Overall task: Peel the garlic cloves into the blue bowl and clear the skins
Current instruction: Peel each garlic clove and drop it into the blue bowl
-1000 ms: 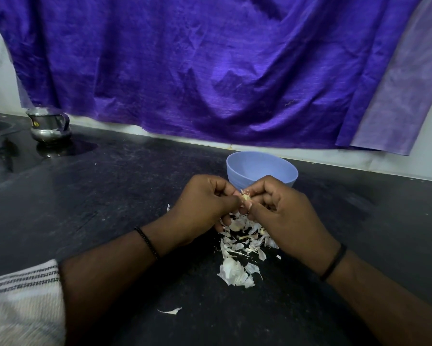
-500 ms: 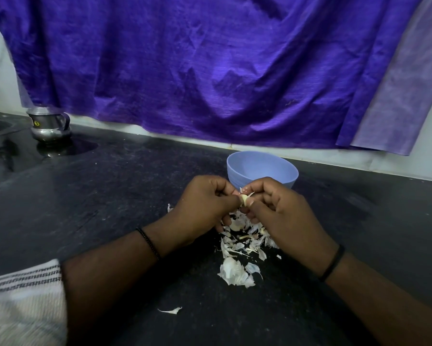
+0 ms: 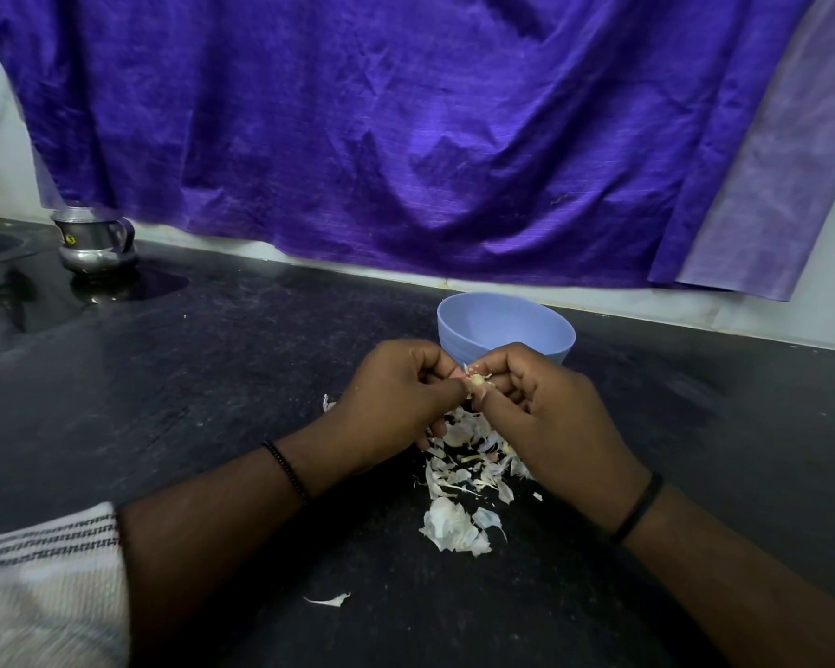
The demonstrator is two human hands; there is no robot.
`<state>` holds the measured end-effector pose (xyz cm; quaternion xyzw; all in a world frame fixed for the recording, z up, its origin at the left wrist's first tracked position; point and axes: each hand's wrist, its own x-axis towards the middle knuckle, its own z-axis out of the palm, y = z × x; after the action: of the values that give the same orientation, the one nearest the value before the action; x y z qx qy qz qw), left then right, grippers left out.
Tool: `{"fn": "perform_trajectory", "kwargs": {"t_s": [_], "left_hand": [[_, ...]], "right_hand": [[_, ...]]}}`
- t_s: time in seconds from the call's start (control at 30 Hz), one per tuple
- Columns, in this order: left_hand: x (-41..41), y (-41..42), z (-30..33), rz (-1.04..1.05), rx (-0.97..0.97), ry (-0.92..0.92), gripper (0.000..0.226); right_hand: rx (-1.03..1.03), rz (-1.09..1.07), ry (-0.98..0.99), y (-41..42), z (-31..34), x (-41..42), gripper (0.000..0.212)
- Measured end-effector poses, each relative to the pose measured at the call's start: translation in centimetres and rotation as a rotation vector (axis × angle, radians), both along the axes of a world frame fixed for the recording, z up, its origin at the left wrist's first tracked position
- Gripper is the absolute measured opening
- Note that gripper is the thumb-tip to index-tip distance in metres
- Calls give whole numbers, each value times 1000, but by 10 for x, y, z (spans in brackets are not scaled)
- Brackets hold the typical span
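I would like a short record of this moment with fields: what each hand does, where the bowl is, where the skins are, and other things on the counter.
left hand: left hand pinches the garlic clove
right hand: right hand also pinches the same clove, fingers curled
bowl: blue bowl stands just behind the hands; its contents are not visible
skins: pile of skins on the black counter below the hands; one stray skin nearer the person
other: steel jug far left; purple cloth hangs behind

Home kitchen: black countertop point(image 3: 213, 378), steel pot point(image 3: 94, 243).
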<state>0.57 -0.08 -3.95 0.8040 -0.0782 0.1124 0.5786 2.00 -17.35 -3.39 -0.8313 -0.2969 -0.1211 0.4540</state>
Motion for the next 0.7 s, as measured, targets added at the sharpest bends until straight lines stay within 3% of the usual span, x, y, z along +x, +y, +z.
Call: {"fn": "perform_trajectory", "kwargs": {"t_s": [0.27, 0.7], "left_hand": [[0, 3, 1, 64, 41, -18, 8], [-4, 6, 8, 188, 265, -201, 7]], "right_hand": [[-13, -43, -59, -3, -2, 4, 21], [-72, -137, -12, -5, -1, 4, 16]]}}
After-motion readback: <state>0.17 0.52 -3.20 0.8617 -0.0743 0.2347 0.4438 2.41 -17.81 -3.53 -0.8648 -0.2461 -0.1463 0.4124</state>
